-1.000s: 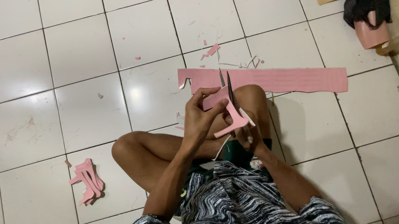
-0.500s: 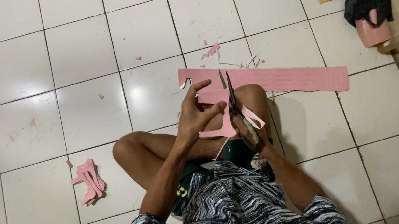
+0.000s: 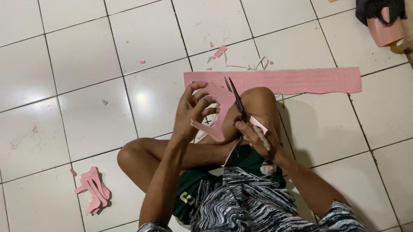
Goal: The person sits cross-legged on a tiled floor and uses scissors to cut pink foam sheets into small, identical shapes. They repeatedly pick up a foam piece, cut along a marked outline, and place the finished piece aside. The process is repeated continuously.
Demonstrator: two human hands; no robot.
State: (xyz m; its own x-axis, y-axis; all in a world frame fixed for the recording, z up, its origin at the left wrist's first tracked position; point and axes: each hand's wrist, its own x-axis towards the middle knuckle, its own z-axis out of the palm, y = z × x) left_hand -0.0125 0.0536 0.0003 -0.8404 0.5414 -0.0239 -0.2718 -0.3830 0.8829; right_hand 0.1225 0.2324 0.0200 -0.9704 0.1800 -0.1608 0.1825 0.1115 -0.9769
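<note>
A floor (image 3: 23, 74) of large white square tiles with dark grout lines is seen from above, marked here and there with faint scuffs. At the far left, a small heap of pink cut-outs (image 3: 93, 189) is laid on a tile, well apart from the seated person. Further right, crossed bare legs and a black-and-white patterned shirt are seen at the bottom middle. The left hand (image 3: 191, 113) is closed around a pink paper piece (image 3: 219, 110), pinched at its left edge between thumb and fingers, above the raised knee. The piece is seen as an irregular shape with curved notches already cut into it. Just to its right, dark scissors (image 3: 237, 100) are held by the right hand (image 3: 255, 132), whose fingers are curled shut around the handles; the blades are pointed away from the body and set against the piece's right edge. Beyond the knee, a long pink strip (image 3: 305, 79) is laid flat on the floor, with small pink scraps (image 3: 219, 52) beside it. At the top right, a pink cup (image 3: 387, 30) covered by dark cloth is stood beside a beige wall.
</note>
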